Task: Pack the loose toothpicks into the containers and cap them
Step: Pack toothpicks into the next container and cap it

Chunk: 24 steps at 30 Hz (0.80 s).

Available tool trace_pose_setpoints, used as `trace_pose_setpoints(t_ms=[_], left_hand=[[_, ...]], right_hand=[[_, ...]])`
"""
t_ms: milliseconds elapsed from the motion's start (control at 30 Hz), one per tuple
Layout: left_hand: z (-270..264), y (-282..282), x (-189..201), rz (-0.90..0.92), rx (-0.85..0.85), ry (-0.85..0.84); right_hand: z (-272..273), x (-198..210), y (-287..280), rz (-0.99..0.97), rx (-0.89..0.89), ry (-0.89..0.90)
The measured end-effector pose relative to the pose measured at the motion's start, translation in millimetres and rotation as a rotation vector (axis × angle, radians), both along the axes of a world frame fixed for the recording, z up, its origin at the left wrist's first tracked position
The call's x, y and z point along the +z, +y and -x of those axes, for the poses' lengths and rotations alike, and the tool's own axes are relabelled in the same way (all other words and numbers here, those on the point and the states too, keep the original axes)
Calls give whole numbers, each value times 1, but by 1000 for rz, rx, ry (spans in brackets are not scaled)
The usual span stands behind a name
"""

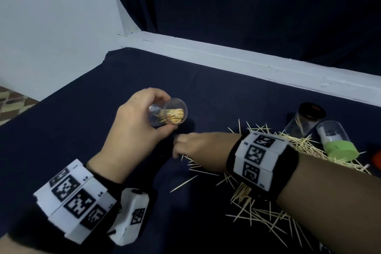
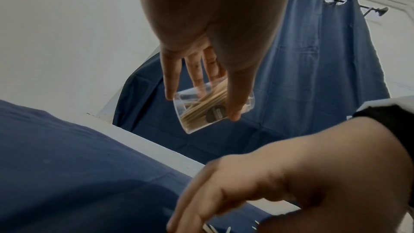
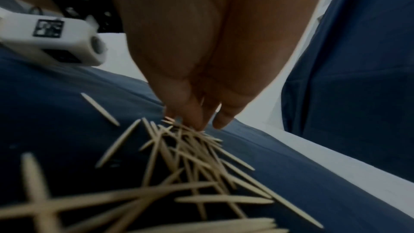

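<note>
Toothpicks (image 3: 192, 157) lie scattered right under the right wrist, a loose fan on the dark blue cloth over the table (image 1: 103, 93), and the right hand (image 1: 198, 148) is down among them with its fingertips (image 3: 201, 121) pinching together at the near end of a small bunch. Whether they have truly closed on the sticks I cannot tell; they touch them at least. The left hand (image 1: 136, 128) grips a clear container (image 1: 168, 114), tipped on its side with the open mouth facing the right hand, already partly filled. To my eye the step is gathering another pinch, and it would go best if the sticks were squared up parallel before lifting, points one way, so they slide in beside those already lying there instead of jamming across the mouth. Keeping the container tilted but not below level should stop the contents spilling. Further right a black-capped jar (image 1: 303, 119) and a green-capped one (image 1: 336, 140) lie on their sides against the bigger heap (image 1: 305, 144).
</note>
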<state>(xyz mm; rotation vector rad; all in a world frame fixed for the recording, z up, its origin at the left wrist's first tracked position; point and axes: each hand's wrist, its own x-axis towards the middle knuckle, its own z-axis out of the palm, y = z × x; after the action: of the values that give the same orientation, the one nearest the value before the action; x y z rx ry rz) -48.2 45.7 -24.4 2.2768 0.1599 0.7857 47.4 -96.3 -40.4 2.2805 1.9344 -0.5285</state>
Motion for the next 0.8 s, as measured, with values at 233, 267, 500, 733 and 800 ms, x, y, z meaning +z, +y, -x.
trace_pose_setpoints(t_ms=[233,267,500,733,800], left_hand=[[2,3,1,15,9,-28],[1,3,1,18,12,-36],[0,6,-1,45,-6,-25],[1,3,0,54,-10,-17],[1,3,0,53,-12,-12]], right_hand=[[-15,12,-26,-4,-135,-25],[-9,12,-25,-59,-116,-9],[25,-9,-5,-24,111,-155],[-22,11,-38,-166,-235,-47],[-43,17,-50,-209,-475,68]])
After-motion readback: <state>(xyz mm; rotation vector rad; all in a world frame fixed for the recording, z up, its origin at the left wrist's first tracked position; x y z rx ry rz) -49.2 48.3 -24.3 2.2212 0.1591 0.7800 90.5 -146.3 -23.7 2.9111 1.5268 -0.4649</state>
